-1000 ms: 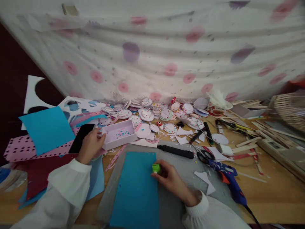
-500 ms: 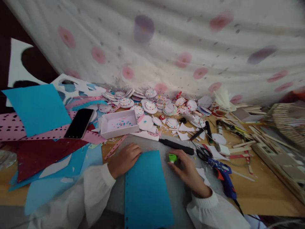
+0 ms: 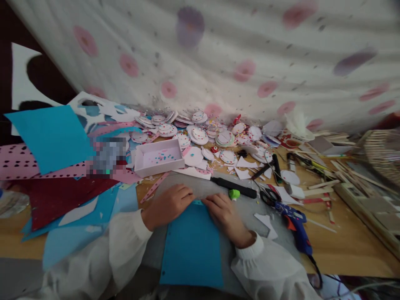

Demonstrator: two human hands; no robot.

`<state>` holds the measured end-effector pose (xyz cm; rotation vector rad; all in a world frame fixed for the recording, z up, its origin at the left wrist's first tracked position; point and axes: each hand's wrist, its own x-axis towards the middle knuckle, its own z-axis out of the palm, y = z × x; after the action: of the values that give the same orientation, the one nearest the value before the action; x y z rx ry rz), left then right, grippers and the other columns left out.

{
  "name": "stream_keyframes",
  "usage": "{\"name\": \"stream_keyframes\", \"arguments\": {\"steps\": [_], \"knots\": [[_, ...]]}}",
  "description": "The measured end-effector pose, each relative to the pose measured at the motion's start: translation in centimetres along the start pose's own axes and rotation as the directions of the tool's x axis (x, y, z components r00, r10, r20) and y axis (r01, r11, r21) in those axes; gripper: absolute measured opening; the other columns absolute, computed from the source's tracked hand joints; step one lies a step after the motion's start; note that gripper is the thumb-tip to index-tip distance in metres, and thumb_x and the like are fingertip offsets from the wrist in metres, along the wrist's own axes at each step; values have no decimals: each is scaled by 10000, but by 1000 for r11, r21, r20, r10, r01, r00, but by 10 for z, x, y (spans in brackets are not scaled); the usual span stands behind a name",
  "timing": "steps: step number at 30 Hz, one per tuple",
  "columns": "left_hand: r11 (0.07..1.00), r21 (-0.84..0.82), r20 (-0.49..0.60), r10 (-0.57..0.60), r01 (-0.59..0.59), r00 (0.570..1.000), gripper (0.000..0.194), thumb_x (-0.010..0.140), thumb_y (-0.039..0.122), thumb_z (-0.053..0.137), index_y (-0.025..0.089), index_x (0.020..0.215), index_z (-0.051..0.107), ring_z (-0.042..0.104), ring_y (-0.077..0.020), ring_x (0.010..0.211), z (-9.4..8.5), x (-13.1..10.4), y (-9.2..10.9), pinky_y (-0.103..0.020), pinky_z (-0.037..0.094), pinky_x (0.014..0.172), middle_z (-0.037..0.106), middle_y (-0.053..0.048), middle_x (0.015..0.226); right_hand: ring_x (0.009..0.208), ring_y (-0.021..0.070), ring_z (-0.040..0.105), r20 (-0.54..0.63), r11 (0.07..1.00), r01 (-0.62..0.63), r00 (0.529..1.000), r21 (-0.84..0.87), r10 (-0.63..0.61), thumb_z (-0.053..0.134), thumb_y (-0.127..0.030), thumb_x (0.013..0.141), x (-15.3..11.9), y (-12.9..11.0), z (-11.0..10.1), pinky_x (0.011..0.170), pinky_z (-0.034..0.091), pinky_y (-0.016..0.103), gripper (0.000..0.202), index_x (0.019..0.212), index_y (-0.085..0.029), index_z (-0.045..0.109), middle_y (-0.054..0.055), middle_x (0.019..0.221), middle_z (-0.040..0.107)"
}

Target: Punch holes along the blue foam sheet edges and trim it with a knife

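A blue paper sheet lies in front of me on a grey mat, with a row of small punched marks along its left edge. At its top left corner my left hand has its fingers closed on the far edge. My right hand pinches the same edge near the top right corner. Between the fingertips a short strip of that edge shows small marks. Just beyond my right hand sits a small green craft punch, touched by neither hand.
Behind the mat stand a white box with blue and pink bits and several decorated paper discs. A black-handled tool, scissors and a blue glue gun lie to the right. Coloured paper covers the left side.
My right hand has let go of the green punch, leaving it on the mat, and moved left onto the blue sheet's far edge. The sheet's near end has shifted away from me.
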<state>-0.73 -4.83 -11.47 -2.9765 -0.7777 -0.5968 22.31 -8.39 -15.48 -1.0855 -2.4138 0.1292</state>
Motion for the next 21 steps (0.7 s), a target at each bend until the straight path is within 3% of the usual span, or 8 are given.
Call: {"name": "stream_keyframes", "arguments": {"steps": [9,14,21], "knots": [[996,-39,57,-78,80,995,268,989,192,402,122,982,660,557,-197,869,20,-20,1,-317,498,798,632,-80,915,882,247,556,2,992,-32,999,126,32,442,-128,950,-12,5,12,739,522,400,270,1152,-160,617,115,995,636],[996,-17,56,-86,87,995,268,988,191,405,104,1054,650,564,-203,896,20,-21,3,-323,494,824,641,-95,929,937,257,555,-32,993,-34,999,113,38,447,-103,934,-14,7,15,774,515,421,344,1237,-195,581,117,1053,617],[996,0,64,-89,89,994,269,985,187,395,120,1124,616,589,-216,948,16,-27,9,-350,517,829,658,-106,987,911,260,556,-40,998,-15,999,68,18,471,-53,888,-16,7,15,744,503,427,327,1120,-193,654,116,1014,620]]}}
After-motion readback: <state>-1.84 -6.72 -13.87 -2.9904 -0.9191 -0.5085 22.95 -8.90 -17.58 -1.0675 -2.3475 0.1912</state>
